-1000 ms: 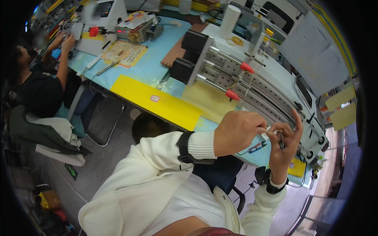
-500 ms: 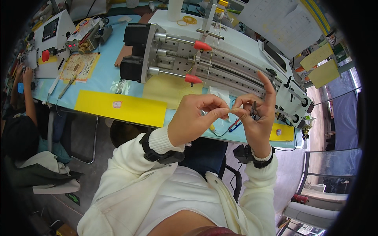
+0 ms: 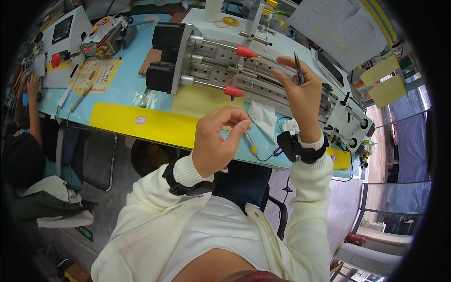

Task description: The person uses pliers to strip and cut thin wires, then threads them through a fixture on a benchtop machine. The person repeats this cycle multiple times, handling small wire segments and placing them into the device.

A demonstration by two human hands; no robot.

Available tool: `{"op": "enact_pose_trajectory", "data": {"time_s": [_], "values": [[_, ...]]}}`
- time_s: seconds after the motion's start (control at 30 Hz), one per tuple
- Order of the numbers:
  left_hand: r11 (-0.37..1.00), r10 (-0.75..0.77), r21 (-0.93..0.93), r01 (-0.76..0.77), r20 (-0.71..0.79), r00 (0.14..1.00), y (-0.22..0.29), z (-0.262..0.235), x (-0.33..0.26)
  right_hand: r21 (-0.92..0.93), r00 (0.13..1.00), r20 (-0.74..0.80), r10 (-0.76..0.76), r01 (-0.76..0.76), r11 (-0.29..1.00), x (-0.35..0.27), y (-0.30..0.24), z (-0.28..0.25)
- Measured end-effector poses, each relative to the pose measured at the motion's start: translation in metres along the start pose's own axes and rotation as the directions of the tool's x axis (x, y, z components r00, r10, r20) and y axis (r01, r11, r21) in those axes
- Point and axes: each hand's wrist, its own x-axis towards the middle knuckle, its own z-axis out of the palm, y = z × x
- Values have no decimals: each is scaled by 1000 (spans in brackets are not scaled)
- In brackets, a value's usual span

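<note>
My left hand [image 3: 218,138] is in front of the machine, its thumb and index fingertip pressed together. Whatever lies in that pinch, if anything, is too small to make out. Over the machine's rails, my right hand [image 3: 303,91] is raised with dark tweezers [image 3: 299,70] held in its fingers, points upward. The thumb and forefinger of that hand are spread toward the left. Between the hands and the motors stand two rods with red tips [image 3: 233,91]. A thin yellowish thread runs by these tips.
Black motors [image 3: 162,76] sit at the machine's left end. White tissue [image 3: 263,117] and a pen-like tool [image 3: 250,143] lie by the front edge. A yellow strip [image 3: 164,129] lines the table front. At far left, another person's hands [image 3: 32,84] work by a white device.
My hands, which met fingertip to fingertip, have come apart. The right one has moved up and away over the rails, the tweezers now pointing up; the left has drawn back slightly leftward.
</note>
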Motion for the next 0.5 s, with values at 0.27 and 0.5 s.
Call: {"op": "enact_pose_trajectory", "data": {"time_s": [0.27, 0.5], "values": [[973, -156, -170, 158, 23, 987, 0, -12, -13, -175, 992, 78, 98, -83, 981, 3, 7, 25], [952, -219, -237, 192, -93, 971, -12, -42, -30, 155, 982, 156, -106, 82, 985, -27, -24, 59]]}}
